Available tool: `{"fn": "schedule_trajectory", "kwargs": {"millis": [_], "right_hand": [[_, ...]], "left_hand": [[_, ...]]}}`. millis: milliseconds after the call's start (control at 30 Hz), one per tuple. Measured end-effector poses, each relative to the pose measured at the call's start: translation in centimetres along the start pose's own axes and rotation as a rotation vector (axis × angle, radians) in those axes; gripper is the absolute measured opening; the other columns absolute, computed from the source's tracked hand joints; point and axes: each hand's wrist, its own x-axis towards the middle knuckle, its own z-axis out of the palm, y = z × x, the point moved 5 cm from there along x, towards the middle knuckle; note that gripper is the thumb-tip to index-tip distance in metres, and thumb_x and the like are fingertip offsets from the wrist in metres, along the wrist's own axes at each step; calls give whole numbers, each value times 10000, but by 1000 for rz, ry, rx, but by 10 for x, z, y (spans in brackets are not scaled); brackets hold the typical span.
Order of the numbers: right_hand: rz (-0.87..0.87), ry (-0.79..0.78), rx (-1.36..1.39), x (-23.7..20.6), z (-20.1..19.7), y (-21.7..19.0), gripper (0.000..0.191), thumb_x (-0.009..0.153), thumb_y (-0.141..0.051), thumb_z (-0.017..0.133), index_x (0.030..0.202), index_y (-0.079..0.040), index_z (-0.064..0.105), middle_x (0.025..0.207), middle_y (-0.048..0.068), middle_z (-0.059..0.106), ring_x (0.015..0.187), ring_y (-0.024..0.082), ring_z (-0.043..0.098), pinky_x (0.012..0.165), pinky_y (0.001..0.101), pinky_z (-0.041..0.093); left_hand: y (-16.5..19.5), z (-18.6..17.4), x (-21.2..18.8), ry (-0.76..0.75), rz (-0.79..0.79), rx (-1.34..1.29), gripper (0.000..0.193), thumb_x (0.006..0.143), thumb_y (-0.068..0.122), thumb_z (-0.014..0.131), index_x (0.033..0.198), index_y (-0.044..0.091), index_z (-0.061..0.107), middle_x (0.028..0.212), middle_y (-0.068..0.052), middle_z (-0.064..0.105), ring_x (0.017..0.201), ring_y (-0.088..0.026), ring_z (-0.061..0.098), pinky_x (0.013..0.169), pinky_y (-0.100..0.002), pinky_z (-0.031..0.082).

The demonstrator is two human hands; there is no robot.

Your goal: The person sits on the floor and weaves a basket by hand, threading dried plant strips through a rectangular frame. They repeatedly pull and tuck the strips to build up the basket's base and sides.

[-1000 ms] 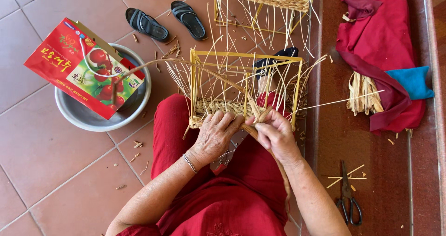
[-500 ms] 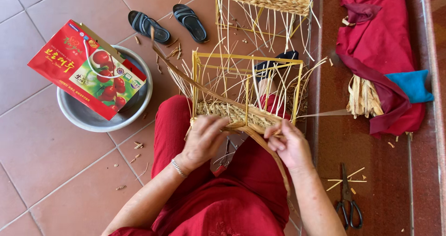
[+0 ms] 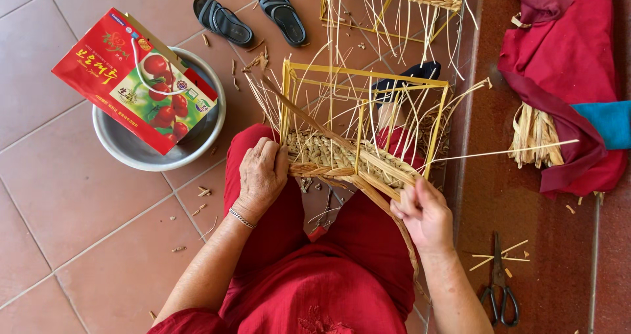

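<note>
step: weaving a row of straw onto the frame, low on the near side (a judgement from how the hands are sitting)
left hand: pressing down on the woven band, fingers curled over its near left edge, clamping it
right hand: pinching a flat strand that is running from the band down toward the lap
frame: resting on the red-clothed knees, yellow bars upright, loose straws fanning out of it
next move: probably calling for the strand to be pulled taut and tucked between uprights while the left is holding the row firm
unclear: whether the strand is already threaded behind a bar, straws are hiding it
nearby: scissors lying on the floor to the right, basin with a red bag to the left
</note>
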Motion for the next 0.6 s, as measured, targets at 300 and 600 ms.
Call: {"fn": "schedule_trajectory", "kwargs": {"millis": [300,600], "right_hand": [[232,-13,-362,-53,-50,8,301,975,-327,638,1171,-128,751,529,-35,337,451,111,265,439,339,214],[-444,212,417,-89,-82,-28,304,1200,-320,528,1145,-86,715,1035,110,712,657,126,517,753,309,451]], "left_hand": [[-3,-6,3,13,33,-2,197,972,101,689,832,58,557,816,-109,570,706,-336,572,664,-434,446],[-13,-16,2,1,28,9,161,987,117,682,881,58,576,854,-114,591,747,-349,581,693,-452,447]]}}
